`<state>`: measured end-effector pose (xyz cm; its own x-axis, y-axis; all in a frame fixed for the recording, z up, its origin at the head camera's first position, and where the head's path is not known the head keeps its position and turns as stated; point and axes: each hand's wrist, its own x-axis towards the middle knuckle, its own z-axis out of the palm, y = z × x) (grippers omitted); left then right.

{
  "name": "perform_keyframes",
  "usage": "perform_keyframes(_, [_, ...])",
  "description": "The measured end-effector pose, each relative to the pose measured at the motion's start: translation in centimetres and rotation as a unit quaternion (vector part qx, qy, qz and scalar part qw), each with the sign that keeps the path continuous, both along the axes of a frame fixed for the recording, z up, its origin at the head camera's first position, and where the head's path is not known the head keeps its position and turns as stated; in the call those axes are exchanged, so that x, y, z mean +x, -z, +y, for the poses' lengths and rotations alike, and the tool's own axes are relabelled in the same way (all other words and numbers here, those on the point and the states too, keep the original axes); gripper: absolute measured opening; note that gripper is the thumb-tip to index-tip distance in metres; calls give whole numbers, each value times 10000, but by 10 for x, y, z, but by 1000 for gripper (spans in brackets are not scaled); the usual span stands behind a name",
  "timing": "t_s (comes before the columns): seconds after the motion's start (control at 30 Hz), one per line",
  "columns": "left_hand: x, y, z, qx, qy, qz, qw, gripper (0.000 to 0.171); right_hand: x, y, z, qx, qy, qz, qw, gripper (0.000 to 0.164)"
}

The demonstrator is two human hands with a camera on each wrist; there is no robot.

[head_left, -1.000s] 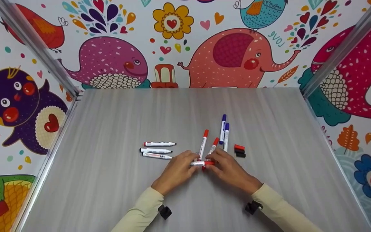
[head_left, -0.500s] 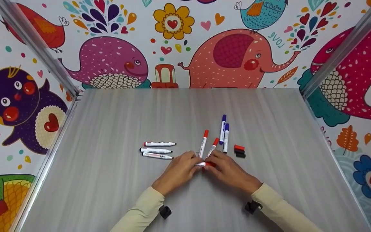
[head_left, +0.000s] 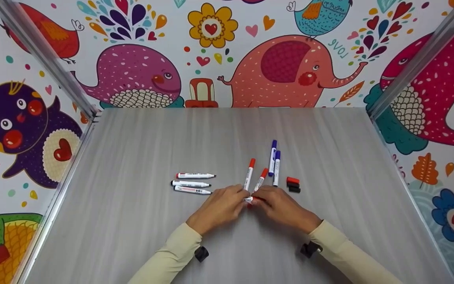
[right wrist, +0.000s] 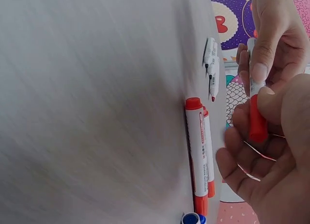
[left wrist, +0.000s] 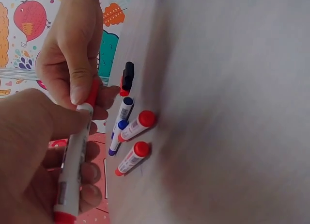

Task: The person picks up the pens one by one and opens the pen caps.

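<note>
A marker (left wrist: 73, 161) is held above the tabletop (head_left: 152, 146), between both hands. Its barrel is clasped by the left hand (head_left: 219, 205), grip closed; its red cap (right wrist: 257, 118) is pinched by the right hand (head_left: 286, 207). From there, red-capped markers (head_left: 249, 175) are seen at 12–1 o'clock, blue-capped markers (head_left: 277, 167) at 1, loose caps (head_left: 293, 180) at 2, uncapped markers (head_left: 190, 184) at 9–10.

We take this for a three-sided, booth-like work space, since in the head view a grey wood-grain tabletop (head_left: 227, 136) is hemmed by cartoon-printed panels (head_left: 203, 39) at nine, twelve and three o'clock, with metal corner posts (head_left: 46, 59) at ten and two.
</note>
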<state>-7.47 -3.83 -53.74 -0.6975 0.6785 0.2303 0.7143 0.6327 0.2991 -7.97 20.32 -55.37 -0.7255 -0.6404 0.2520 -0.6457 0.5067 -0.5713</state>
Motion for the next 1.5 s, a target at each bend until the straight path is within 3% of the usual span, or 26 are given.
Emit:
perform_keyframes(0.33, [-2,1,4,104,145,-74,9998,17,-1,-3,1,-212,-170,-236,9994,15])
perform_keyframes(0.5, [-3,1,6,306,168,-180,9992,13,-1,-2,2,-350,-224,-36,9991,19])
perform_keyframes(0.77, [-3,1,5,734,205,-325,9966,5,-2,-1,0,-455,-398,545,9967,11])
perform_keyframes(1.03, [-3,0,4,776,347,-288,9960,7,-3,-1,1,-647,-586,651,9941,18])
perform_keyframes(1.5, [-5,-3,4,1057,505,-746,9903,3,-2,1,4,-544,-655,1163,9896,21])
